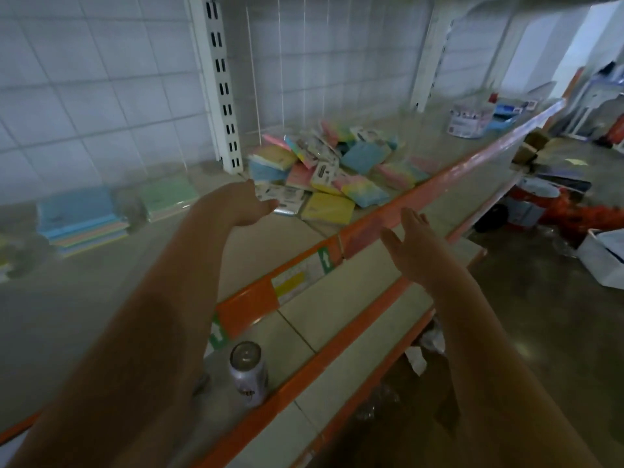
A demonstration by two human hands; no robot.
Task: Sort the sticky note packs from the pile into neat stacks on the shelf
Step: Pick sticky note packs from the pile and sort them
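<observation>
A loose pile of pastel sticky note packs (pixel 331 170) lies on the shelf (pixel 141 285) near the white upright. Two neat stacks stand further left: a blue-topped stack (pixel 81 216) and a green-topped stack (pixel 169 197). My left hand (pixel 246 204) reaches over the shelf to the near left edge of the pile; its fingers are hidden behind the wrist, with only the thumb showing. My right hand (pixel 412 241) hovers in front of the shelf's orange edge strip (pixel 371 221), fingers straight and spread, holding nothing.
A drink can (pixel 248 369) stands on the lower shelf below my left arm. A white tub (pixel 467 121) and boxes sit further right on the shelf. Buckets, a white box (pixel 604 261) and clutter lie on the floor at right.
</observation>
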